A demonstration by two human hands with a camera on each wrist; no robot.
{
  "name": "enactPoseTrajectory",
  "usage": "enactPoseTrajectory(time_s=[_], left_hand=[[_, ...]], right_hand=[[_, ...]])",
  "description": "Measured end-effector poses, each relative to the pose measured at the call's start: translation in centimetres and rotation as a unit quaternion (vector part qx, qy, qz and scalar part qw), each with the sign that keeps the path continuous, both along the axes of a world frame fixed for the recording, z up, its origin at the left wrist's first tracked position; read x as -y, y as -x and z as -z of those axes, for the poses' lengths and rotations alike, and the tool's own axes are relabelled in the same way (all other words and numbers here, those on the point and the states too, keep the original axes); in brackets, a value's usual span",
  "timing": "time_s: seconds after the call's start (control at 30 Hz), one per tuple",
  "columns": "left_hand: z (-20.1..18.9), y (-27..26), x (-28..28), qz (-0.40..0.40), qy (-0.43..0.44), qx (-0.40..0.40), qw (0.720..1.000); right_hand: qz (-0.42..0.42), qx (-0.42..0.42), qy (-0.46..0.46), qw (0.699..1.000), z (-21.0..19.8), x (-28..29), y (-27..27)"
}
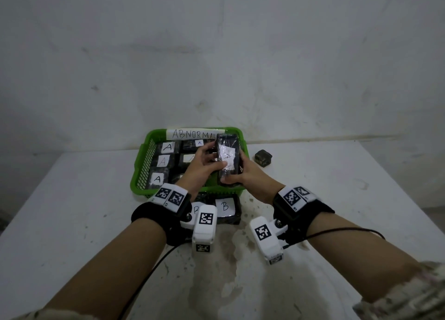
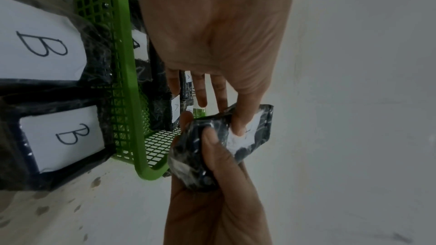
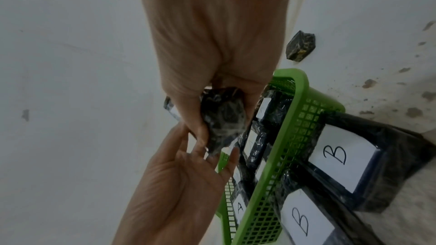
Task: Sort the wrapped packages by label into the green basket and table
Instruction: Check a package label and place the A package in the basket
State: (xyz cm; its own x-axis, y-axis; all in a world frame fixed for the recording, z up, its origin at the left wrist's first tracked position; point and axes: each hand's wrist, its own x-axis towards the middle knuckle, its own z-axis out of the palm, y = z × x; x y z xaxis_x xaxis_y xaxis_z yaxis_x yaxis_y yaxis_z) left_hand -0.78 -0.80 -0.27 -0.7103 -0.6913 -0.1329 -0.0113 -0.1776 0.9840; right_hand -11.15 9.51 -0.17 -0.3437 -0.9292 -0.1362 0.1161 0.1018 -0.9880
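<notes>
A: Packages first, head view. How many?

B: Five dark film-wrapped blocks with white paper A labels showed inside the green basket [image 1: 142, 165], a mesh-walled plastic rectangle with an ABNORMAL strip [image 1: 193, 134] at its twelve o'clock rim. Two B-labelled packages [image 1: 225, 207] lay on the white table [image 1: 72, 211], touching the basket's six o'clock side. One small unlabelled dark bundle [image 1: 263, 157] sat at the basket's three o'clock, apart from it.

A: And the held package [image 1: 227, 162]?

B: Above the basket's right half, crinkled A label up. The right hand [image 1: 250, 177] curled around its near end; the left hand [image 1: 201, 165] pressed its thumb on the label, fingers spread behind.

A: Left wrist view?

B: Left thumb [image 2: 243, 118] on the crumpled label, the other fingers straight; right fingers wrapped the glossy package [image 2: 250, 137]. Two flat B labels showed at nine o'clock.

A: Right wrist view?

B: Right hand [image 3: 212, 62] pinched the wrinkled package [image 3: 224, 118]; left palm [image 3: 188, 174] lay open beneath. Two B packages sat at five o'clock.
</notes>
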Motion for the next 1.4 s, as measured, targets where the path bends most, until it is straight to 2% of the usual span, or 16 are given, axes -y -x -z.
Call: enactPoseTrajectory(time_s=[0.13,0.17,0.3,0.37,0.43,0.53,0.63,0.8,0.93,1.07,1.2,1.3,1.4], left_hand=[[0.4,0.0,0.6,-0.095,0.103,0.055,0.989],[0.4,0.0,0.6,-0.1,0.099,0.06,0.988],[-0.5,0.3,0.0,-0.05,-0.059,0.018,0.997],[-0.5,0.2,0.0,-0.035,-0.098,0.007,0.995],[-0.3,0.3,0.1,-0.009,-0.096,0.017,0.995],[0.2,0.3,0.3,0.012,-0.052,0.036,0.998],[0.2,0.3,0.1,0.045,-0.041,0.055,0.997],[-0.3,0.1,0.0,0.08,-0.051,0.058,0.994],[-0.9,0.1,-0.1,0.092,-0.036,0.071,0.993],[-1.0,0.4,-0.1,0.066,0.01,0.055,0.996],[-1.5,0.5,0.0,0.044,-0.012,0.031,0.998],[-1.5,0.4,0.2,0.057,-0.024,0.021,0.998],[-1.4,0.3,0.5,0.028,-0.024,-0.005,0.999]], right_hand=[[0.039,0.007,-0.008,0.999,0.0,0.3,-0.2],[0.048,0.008,-0.008,0.999,-0.1,0.3,-0.3],[0.068,-0.037,0.011,0.997,-0.3,0.3,-0.5],[0.081,-0.065,0.014,0.994,-0.2,0.4,-0.4],[0.091,-0.079,0.014,0.993,-0.1,0.5,-0.3],[0.121,-0.051,0.014,0.991,-0.1,0.6,-0.4],[0.139,-0.049,-0.02,0.989,0.1,1.0,-0.4],[0.058,0.031,-0.009,0.998,0.5,0.7,-0.7],[0.115,0.012,0.003,0.993,0.1,0.6,-0.5],[0.129,0.029,0.012,0.991,-0.4,0.9,-0.2],[0.093,0.054,0.001,0.994,-0.7,0.7,-0.3],[0.116,0.036,0.028,0.992,-0.7,0.7,-0.3],[0.114,0.046,0.038,0.992,-0.9,0.8,-0.3]])
